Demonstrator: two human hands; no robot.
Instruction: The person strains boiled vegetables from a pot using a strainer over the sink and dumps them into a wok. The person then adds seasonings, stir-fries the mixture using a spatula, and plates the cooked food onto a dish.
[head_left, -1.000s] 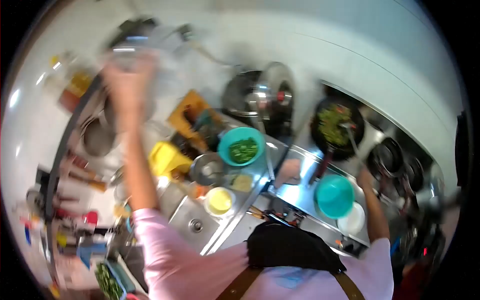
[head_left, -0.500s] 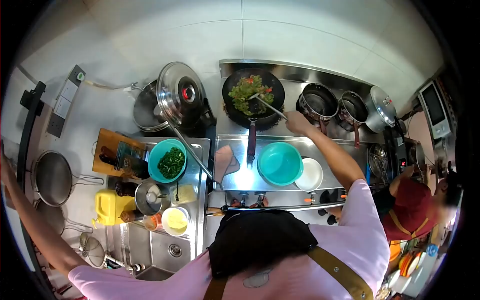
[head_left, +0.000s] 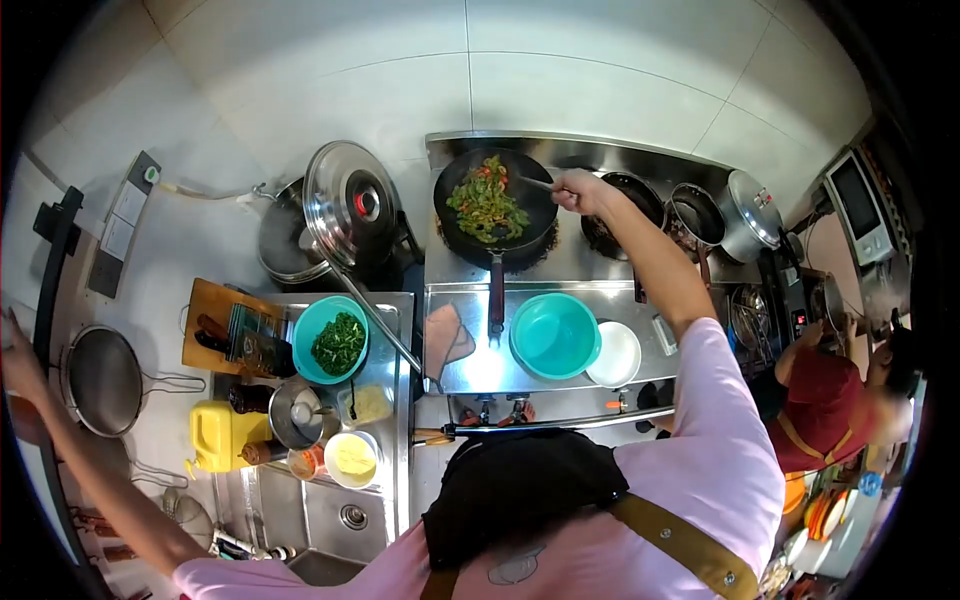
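In the head view my right hand [head_left: 578, 190] is closed around the metal handle of a spatula [head_left: 537, 184], whose head reaches into the black frying pan [head_left: 540, 218]. Chopped green vegetables with red pieces [head_left: 487, 205] lie in this pan, which sits on the stove with its handle towards me. My left hand [head_left: 20, 362] is stretched far out to the left edge beside a dark upright rail. Its fingers point upward, seemingly apart, partly cut off by the view's edge, and I see nothing held in them.
Below the pan stand a turquoise bowl [head_left: 556, 336] and a white bowl [head_left: 614, 354]. More pans [head_left: 697, 213] and a lidded pot [head_left: 750, 217] line the right. Another turquoise bowl [head_left: 303, 340] holds greens, near a yellow jug [head_left: 225, 436] and sink [head_left: 340, 530]. A co-worker [head_left: 822, 415] stands far right.
My right hand has moved up and slightly left, drawing the spatula to the pan's right side. The vegetables have shifted and spread. My left arm stays stretched out left.
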